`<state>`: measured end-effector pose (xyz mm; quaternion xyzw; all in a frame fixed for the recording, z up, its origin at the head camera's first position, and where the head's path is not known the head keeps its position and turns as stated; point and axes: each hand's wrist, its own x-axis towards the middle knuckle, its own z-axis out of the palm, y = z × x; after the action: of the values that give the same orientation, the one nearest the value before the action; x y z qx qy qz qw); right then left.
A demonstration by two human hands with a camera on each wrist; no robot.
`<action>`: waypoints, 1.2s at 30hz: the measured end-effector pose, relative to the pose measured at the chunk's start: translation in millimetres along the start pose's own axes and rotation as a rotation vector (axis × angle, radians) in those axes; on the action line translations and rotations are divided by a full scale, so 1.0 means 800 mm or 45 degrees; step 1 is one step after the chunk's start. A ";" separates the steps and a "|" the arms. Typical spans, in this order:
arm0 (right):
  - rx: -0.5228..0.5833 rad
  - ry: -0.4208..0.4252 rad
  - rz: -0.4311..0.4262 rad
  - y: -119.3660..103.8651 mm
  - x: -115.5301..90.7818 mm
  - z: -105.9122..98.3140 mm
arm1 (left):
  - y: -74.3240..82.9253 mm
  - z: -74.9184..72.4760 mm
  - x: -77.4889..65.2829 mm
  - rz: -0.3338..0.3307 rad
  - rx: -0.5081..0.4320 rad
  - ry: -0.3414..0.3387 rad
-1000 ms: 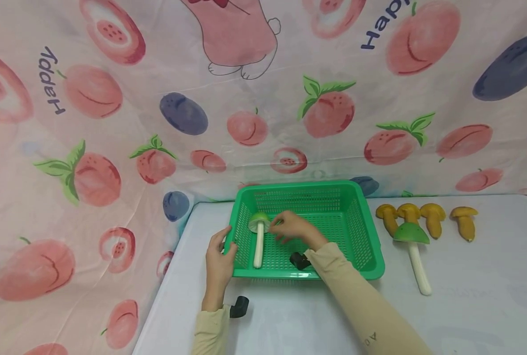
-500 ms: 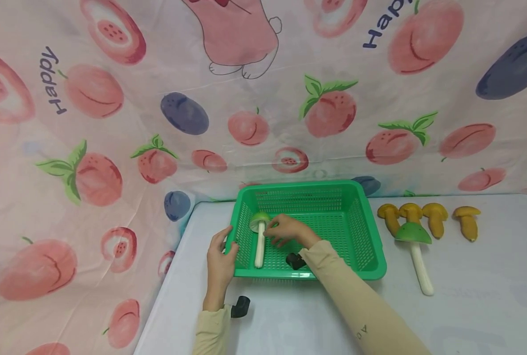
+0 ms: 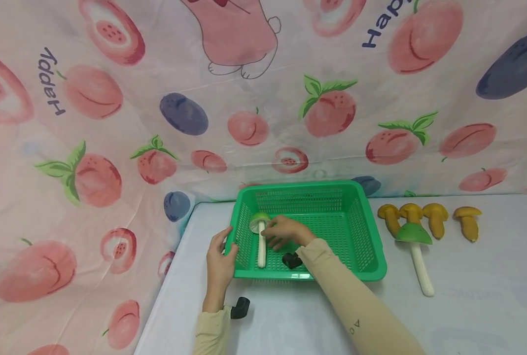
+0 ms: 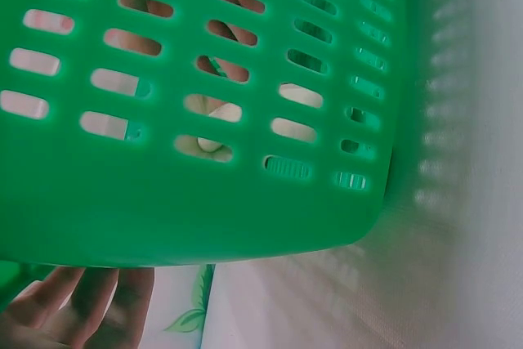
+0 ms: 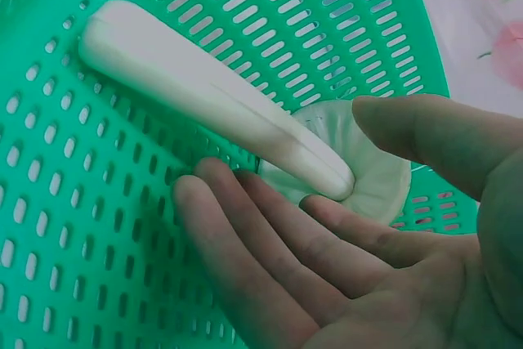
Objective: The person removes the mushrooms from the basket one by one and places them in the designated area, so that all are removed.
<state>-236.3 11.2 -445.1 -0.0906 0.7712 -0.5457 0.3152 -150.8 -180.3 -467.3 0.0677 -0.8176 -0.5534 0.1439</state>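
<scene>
A toy mushroom [image 3: 261, 249] with a green cap and a long white stem lies inside the green plastic basket [image 3: 290, 275], along its left side. My right hand [image 3: 291, 230] reaches into the basket beside it. Seen from the right wrist, the thumb is apart from the loosely extended fingers, which lie alongside the white stem [image 5: 204, 91] near the cap's pale underside. My left hand [image 3: 220, 261] holds the basket's left rim, thumb toward the front. In the left wrist view, its fingers [image 4: 122, 308] show beyond the rim, and the stem glimmers through the wall slots.
Right of the basket, a second green-capped mushroom [image 3: 418, 261] lies on the white table [image 3: 480, 315]. Several brown mushrooms [image 3: 435, 221] line up behind it. A fruit-print cloth [image 3: 254, 103] hangs at the table's back and left.
My right hand has moved slightly left, up to the mushroom's stem. The stem's lower end has shifted a little to the right. My left hand stays at the rim.
</scene>
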 end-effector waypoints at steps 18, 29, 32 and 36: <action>0.062 0.023 0.022 0.000 0.003 0.004 | -0.001 0.000 0.000 -0.003 -0.011 0.008; 0.052 0.055 0.005 0.002 0.005 0.004 | 0.000 0.001 -0.001 -0.004 -0.017 0.014; 0.058 0.054 0.003 0.001 0.005 0.003 | 0.000 0.000 0.000 0.000 -0.021 0.014; 0.075 0.049 -0.018 -0.002 0.002 0.002 | 0.000 0.000 0.000 0.006 -0.017 0.010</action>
<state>-237.1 8.3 -444.5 -0.0762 0.7601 -0.5720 0.2988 -150.7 -180.2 -467.3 0.0670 -0.8134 -0.5583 0.1489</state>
